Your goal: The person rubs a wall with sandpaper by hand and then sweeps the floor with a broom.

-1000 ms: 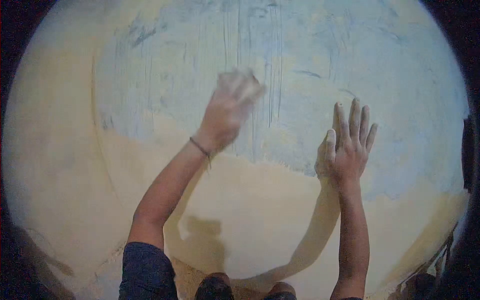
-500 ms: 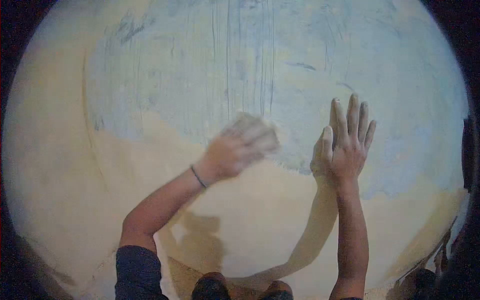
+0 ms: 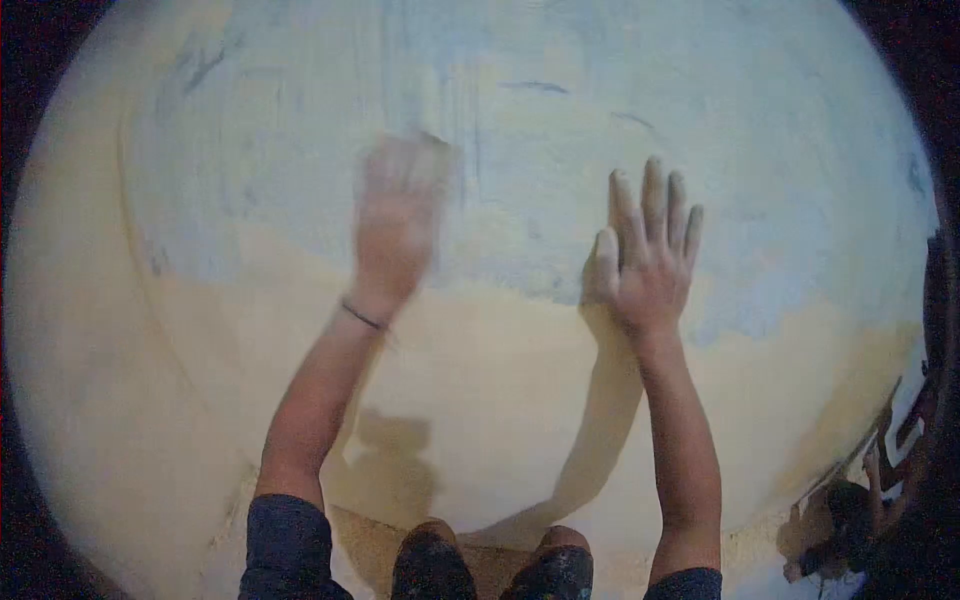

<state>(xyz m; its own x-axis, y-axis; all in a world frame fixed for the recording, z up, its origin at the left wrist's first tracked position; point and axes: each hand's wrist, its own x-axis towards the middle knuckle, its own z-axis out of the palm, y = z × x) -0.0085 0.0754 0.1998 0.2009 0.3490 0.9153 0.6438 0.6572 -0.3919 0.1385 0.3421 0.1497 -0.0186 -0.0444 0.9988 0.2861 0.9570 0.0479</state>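
Observation:
Before me rises a wall [image 3: 480, 370], cream below, with an uneven pale blue-grey coat [image 3: 540, 190] across its upper part. My right hand [image 3: 652, 265] lies flat against the wall at the lower edge of this coat, fingers stretched out and whitish with dust. To its left, my left hand [image 3: 400, 215] is over the blue-grey area, smeared by motion. A dark edge shows by its fingertips, but whether it holds something I cannot make out. A thin dark band [image 3: 362, 313] circles my left wrist.
My knees [image 3: 430, 540] show at the bottom, close to the foot of the wall. At the lower right edge another person [image 3: 850, 510] is partly visible. Shadows of my arms and head fall on the wall.
My left hand has swept up and to the left across the wall. The view has shifted slightly, while my right hand stays flat on the wall.

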